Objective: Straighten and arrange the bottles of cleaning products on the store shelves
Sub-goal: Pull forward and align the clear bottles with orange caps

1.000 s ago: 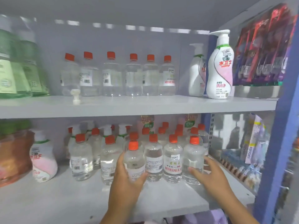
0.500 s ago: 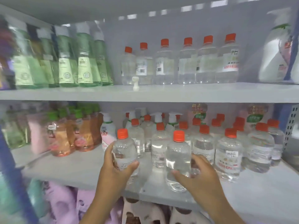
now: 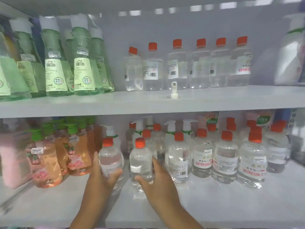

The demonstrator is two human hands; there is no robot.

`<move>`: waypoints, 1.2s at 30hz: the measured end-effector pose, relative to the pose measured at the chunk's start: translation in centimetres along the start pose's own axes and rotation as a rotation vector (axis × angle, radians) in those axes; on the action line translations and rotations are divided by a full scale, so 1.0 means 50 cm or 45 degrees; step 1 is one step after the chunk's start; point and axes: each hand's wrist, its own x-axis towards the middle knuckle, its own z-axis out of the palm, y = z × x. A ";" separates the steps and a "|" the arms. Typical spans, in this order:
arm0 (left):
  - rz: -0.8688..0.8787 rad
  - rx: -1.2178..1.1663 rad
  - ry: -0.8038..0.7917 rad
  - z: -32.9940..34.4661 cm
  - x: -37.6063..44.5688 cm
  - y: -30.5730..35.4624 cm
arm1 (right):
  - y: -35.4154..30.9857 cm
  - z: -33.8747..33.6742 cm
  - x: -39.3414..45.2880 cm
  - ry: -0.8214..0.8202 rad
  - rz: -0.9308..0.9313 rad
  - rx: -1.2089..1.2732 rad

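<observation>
On the lower shelf, two hands each hold a clear, red-capped bottle.
Left hand wraps its fingers around the left bottle; right hand grips the right bottle, thumb in front. Both stand upright near the shelf's front edge, left of a matching bottle row, right of orange bottles.
</observation>
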 end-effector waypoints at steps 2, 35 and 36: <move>0.045 0.198 0.266 0.017 -0.002 0.004 | -0.010 -0.032 -0.014 0.015 0.015 -0.015; 0.389 -0.210 -0.044 0.431 -0.361 0.439 | 0.253 -0.658 0.088 0.120 0.124 -0.431; 0.360 -0.228 -0.003 0.394 -0.360 0.428 | 0.253 -0.651 0.080 0.098 0.118 -0.357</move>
